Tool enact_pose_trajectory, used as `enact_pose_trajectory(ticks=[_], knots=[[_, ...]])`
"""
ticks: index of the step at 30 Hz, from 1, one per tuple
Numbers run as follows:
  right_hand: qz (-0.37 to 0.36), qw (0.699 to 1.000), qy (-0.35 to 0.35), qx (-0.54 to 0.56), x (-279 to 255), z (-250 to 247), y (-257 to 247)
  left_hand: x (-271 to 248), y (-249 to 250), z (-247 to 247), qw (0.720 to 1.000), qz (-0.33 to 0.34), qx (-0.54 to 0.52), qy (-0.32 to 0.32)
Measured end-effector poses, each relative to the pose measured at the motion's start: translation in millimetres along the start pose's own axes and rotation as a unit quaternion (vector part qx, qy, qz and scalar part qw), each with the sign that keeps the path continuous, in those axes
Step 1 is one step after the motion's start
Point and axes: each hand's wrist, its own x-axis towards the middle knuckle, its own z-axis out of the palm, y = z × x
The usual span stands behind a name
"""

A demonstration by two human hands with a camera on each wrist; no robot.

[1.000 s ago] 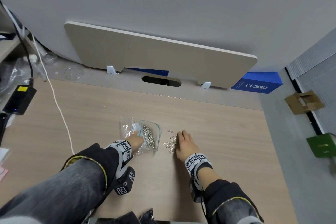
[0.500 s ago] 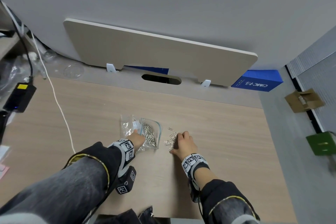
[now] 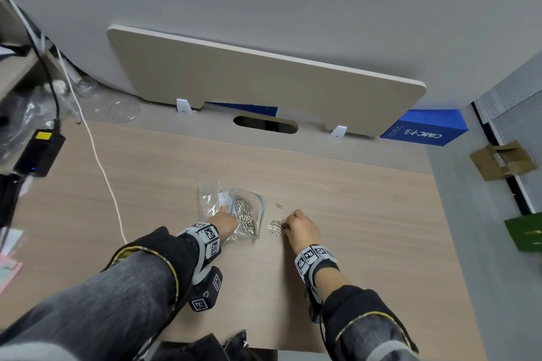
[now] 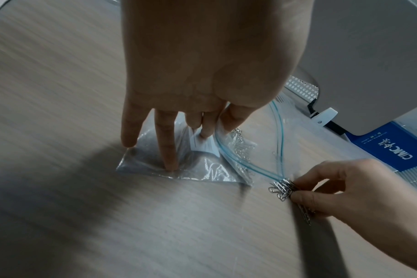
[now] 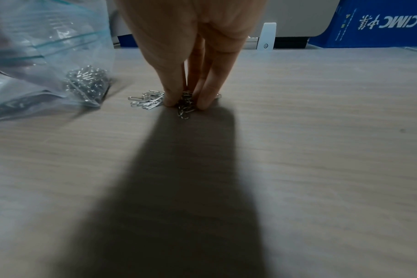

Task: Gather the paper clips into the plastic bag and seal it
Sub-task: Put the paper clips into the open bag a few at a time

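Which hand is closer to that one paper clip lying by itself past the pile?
Right. The right hand, pinching the pile of clips, sits just this side of the lone clip. The left hand rests at the plastic bag's far edge, with the bag between them.

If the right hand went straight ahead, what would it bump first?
Past the paper clips its fingers pinch, the right hand would likely cross bare desk and meet the back panel.

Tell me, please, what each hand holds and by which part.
Right hand pinches a bunch of paper clips by one end; left hand presses the plastic bag at its open mouth's edge.
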Motion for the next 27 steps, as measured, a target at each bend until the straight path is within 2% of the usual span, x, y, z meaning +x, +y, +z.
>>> enact_pose_trajectory(ticks=[4,12,18,27], knots=[[-0.006,1.000,-0.006,-0.006,2.2,-1.3,-0.3,-1.5,-0.6,0.2,1.000,0.006,0.012,-0.009],[-0.005,0.999,-0.017,0.049,4.6,-4.9,9.2,-3.7,-3.2,-1.6,0.999,0.016,-0.028,-0.002],[-0.045,0.997,-0.065,-0.019,-1.1,-3.9,19.3,-4.9,-2.4,-0.4,1.000,0.005,-0.025,-0.005],[-0.018,0.999,-0.012,0.026,1.2,0.7,13.4,-6.4,-3.4,-4.2,0.999,0.014,-0.031,-0.019]])
